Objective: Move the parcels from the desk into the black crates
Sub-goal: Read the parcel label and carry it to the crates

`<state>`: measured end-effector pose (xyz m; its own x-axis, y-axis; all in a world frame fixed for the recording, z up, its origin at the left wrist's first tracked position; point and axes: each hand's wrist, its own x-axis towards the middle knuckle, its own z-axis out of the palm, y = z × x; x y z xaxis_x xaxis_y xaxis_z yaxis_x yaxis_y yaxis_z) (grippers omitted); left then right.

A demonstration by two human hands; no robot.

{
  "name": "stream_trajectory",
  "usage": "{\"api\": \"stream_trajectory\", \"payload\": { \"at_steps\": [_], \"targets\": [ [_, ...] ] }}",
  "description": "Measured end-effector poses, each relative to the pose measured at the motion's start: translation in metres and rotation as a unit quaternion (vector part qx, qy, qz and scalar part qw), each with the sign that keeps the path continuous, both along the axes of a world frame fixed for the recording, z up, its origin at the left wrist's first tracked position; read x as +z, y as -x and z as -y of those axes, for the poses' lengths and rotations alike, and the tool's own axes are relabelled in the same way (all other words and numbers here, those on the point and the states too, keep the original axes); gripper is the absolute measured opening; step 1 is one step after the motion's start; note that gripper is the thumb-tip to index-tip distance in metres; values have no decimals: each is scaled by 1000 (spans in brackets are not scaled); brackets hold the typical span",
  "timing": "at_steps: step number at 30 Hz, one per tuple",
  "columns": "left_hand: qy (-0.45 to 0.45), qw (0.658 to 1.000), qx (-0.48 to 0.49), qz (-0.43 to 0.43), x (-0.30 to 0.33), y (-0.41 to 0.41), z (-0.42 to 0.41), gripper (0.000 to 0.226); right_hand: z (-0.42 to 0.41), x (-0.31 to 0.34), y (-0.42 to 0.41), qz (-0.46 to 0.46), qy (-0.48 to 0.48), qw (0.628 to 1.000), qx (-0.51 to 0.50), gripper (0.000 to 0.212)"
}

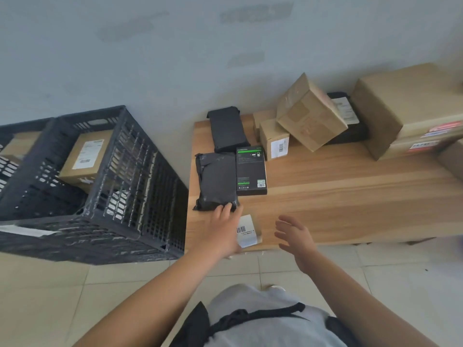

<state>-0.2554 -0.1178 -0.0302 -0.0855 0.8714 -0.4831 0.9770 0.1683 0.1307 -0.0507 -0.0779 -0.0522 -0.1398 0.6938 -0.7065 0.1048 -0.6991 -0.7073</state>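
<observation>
My wooden bench [350,196] is carrying two black bags [216,181], a black-and-green box [251,171], cardboard boxes [310,113] and a labelled parcel [248,230]; the tiled floor [62,296] is bearing the black crates [112,184].

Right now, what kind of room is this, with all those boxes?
Probably a parcel sorting or mail room. Labelled cardboard boxes and black plastic mailers crowd a wooden desk, and black crates beside it already hold parcels.
</observation>
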Motion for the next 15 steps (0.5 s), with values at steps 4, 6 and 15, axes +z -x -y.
{"api": "stream_trajectory", "payload": {
  "at_steps": [4, 6, 15],
  "targets": [
    [50, 996, -54, -50, 2, -22, -31, 122, -12, -4, -29, -13, 7, 1000, 3, 29],
    [76, 995, -41, -46, 2, -30, -43, 121, -21, -4, -42, -20, 8, 1000, -2, 28],
    [-41, 956, 214, 199, 42, -25, -60, 114, -57, 20, -78, -57, -31, 998, -5, 20]
  ]
}}
